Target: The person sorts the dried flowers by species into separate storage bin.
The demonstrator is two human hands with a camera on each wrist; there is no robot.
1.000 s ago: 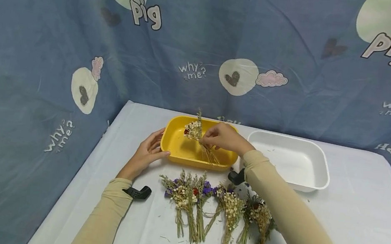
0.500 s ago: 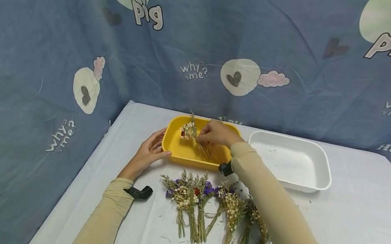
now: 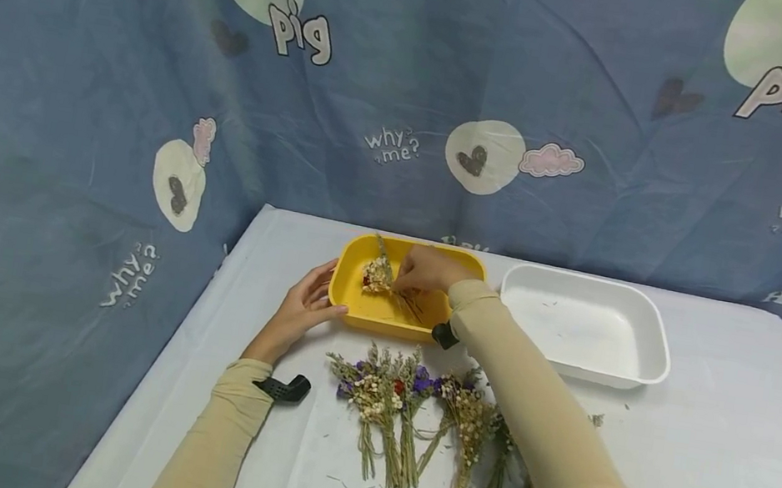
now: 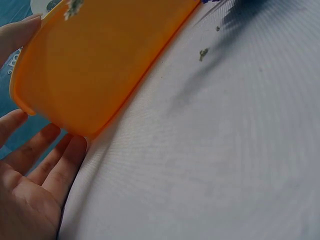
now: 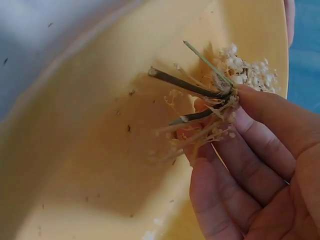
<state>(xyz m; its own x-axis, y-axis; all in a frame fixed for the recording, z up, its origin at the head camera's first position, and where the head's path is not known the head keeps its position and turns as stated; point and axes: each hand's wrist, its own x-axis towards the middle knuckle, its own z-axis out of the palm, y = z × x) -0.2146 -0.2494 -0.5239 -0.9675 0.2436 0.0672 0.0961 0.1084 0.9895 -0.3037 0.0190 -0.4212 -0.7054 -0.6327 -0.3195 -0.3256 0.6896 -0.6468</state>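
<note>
In the head view, a small dried flower bunch [image 3: 377, 275] with cream blossoms and a touch of red is in my right hand [image 3: 431, 270], low inside the yellow tray [image 3: 386, 328]. Thumb and fingertips pinch its stems [image 5: 187, 87] in the right wrist view; the cut ends point away from the palm and white blossoms [image 5: 252, 72] show behind the thumb. My left hand [image 3: 298, 310] rests against the tray's left end. Its straight fingers [image 4: 67, 160] touch the outer wall, and the thumb lies at the rim in the left wrist view.
A white tray [image 3: 580, 372] stands right of the yellow one. Several more dried flower bunches [image 3: 386, 399] lie in a row in front, partly hidden by the right forearm. Stem scraps [image 3: 333, 480] dot the white table, and a blue printed cloth [image 3: 390, 50] hangs behind.
My right hand has moved left and down, lowering the flower bunch deeper into the yellow tray. The left hand stays at the tray's left end.
</note>
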